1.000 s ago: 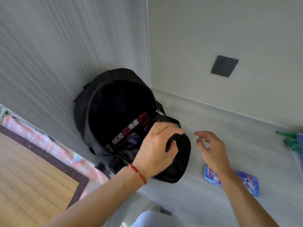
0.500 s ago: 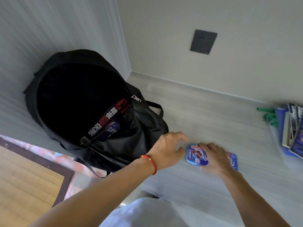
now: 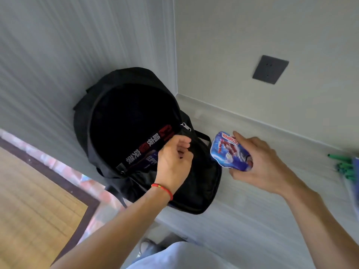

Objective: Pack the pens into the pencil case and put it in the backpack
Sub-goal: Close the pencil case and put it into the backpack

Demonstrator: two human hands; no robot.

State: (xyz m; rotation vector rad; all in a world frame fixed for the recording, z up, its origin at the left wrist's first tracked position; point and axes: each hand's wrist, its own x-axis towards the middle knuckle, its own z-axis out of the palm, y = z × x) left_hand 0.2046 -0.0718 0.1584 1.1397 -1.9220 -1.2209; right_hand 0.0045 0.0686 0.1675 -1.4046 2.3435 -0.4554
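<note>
Pencil case (image 3: 230, 151): blue, red "ULTRAMAN" print. Right hand (image 3: 260, 162) grasps it, fingers wrapped round its far end, raised off the desk (image 3: 252, 200) just beside the backpack (image 3: 136, 121) mouth. Left hand (image 3: 173, 162), fingers curled, pinches the open zip edge. Characters inside unreadable.

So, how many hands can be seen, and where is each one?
2. The left hand grips the rim of the open black backpack. The right hand holds the blue pencil case beside the backpack's opening.
</note>
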